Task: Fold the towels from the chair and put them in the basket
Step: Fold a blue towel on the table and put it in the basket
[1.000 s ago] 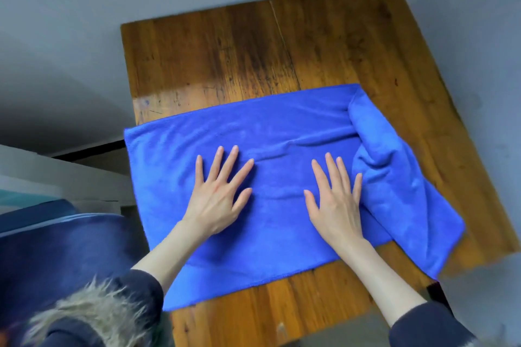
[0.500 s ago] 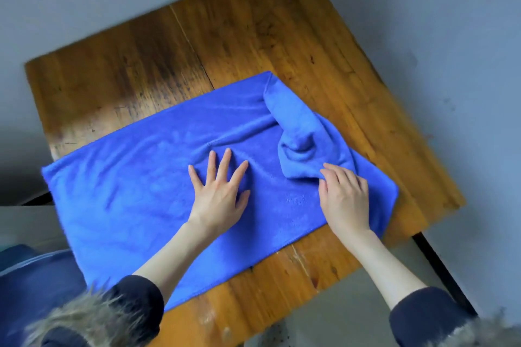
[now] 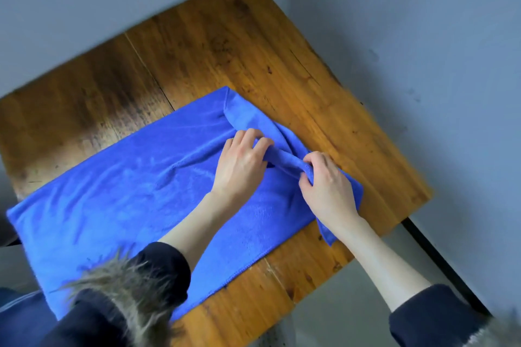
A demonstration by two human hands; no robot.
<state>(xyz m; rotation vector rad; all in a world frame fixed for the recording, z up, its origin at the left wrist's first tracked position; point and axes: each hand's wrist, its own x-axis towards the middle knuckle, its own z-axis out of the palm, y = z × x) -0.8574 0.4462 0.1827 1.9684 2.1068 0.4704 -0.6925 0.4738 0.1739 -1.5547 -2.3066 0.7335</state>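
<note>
A bright blue towel (image 3: 118, 200) lies spread across the wooden table (image 3: 225, 45), its left end hanging over the table's left edge. The towel's right end is bunched into a rumpled fold. My left hand (image 3: 242, 166) pinches the upper part of that fold with curled fingers. My right hand (image 3: 327, 186) grips the same fold a little lower and to the right, near the table's right edge. No chair or basket is in view.
The table's far half is bare wood. Grey floor (image 3: 423, 22) surrounds the table, and a dark table leg (image 3: 439, 262) runs down at the lower right. My dark sleeves with a fur trim (image 3: 124, 282) fill the bottom left.
Both hands went from lying flat on the towel to gripping the bunched fold at its right end. The view swung right, so the table now sits further left.
</note>
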